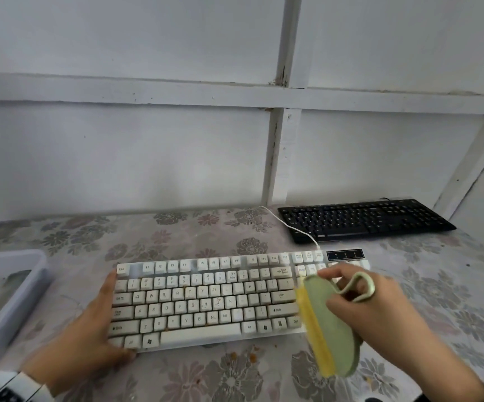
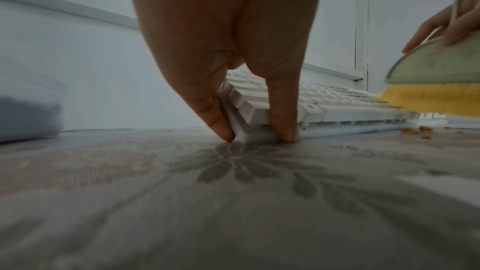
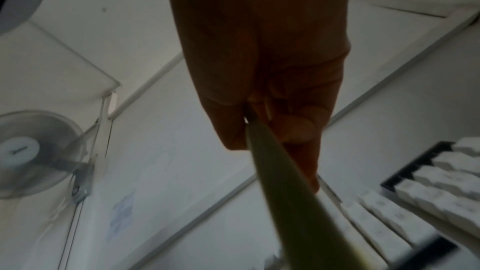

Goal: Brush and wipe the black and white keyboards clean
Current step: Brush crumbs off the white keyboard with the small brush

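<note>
1. We see the white keyboard (image 1: 206, 297) lying flat on the desk (image 1: 206, 236), near its front edge and roughly centred, with orange-brown crumbs (image 2: 415, 129) among its keys and on the cloth just in front of it.
2. Our left hand (image 1: 89, 329) braces the keyboard's left end: the fingers are straight, one along the left edge and the thumb against the front corner, tips down on the desk.
3. Our right hand (image 1: 377, 303) is clamped on a green brush (image 1: 330, 323) with yellow bristles, fingers through its loop handle and over its back.
4. The brush sits at the keyboard's right end, over the area between the main keys and the number pad, tilted with the bristles facing left; whether they touch the keys we cannot tell.
5. The white cable (image 1: 290, 224) runs from the keyboard's back edge toward the wall.
6. The black keyboard (image 1: 365, 219) lies at the back right of the desk, well apart from both hands, its near left corner close to the white keyboard's cable.
7. A pale plastic tub (image 1: 5, 297) stands at the desk's left edge, near the left hand.
8. The desk wears a floral cloth, and a white panelled wall (image 1: 147, 158) rises behind it.
</note>
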The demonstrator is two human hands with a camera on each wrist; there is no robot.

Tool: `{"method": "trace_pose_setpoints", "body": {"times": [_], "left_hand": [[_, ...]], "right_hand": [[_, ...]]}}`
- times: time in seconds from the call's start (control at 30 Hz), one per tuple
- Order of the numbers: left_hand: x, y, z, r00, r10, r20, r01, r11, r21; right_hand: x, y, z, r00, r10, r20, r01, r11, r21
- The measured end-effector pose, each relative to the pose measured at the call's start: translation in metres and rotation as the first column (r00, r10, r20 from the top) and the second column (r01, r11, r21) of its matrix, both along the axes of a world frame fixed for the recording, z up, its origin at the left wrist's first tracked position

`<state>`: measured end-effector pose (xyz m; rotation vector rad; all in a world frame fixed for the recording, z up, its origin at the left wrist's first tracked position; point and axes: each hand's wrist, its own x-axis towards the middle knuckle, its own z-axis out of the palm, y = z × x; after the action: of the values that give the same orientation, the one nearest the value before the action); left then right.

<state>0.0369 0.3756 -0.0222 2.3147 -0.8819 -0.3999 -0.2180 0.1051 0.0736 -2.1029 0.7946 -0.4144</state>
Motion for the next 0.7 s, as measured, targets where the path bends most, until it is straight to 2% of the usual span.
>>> {"method": "trace_pose_setpoints", "body": {"times": [0.13,0.2,0.33,0.5,0.6,0.7], "left_hand": [[0.0,0.0,0.0,1.0,0.002,0.01,-0.002,1.0,0.013],[0.0,-0.001,0.0,1.0,0.002,0.018,-0.003,1.0,0.014],[0.002,0.0,0.0,0.999,-0.016,0.032,0.016,1.0,-0.002],[0.003,0.001,-0.003,0.999,0.008,0.031,-0.009,0.999,0.034],[0.003,0.0,-0.004,0.999,0.022,0.032,-0.023,0.998,0.054],[0.002,0.001,-0.002,1.0,0.004,0.01,-0.004,1.0,0.016]], "right_hand": [[0.006,-0.004,0.02,0.987,-0.047,0.151,0.059,0.995,-0.077],[0.018,-0.008,0.02,0.983,-0.071,0.169,0.091,0.99,-0.112],[0.029,-0.01,0.003,0.992,-0.087,0.089,0.1,0.983,-0.152],[0.006,-0.004,-0.01,1.0,-0.001,-0.031,0.001,1.0,0.006],[-0.005,-0.007,0.001,0.997,-0.036,0.066,0.035,0.999,0.023],[0.001,-0.011,0.009,0.98,-0.063,0.186,0.079,0.994,-0.081]]}}
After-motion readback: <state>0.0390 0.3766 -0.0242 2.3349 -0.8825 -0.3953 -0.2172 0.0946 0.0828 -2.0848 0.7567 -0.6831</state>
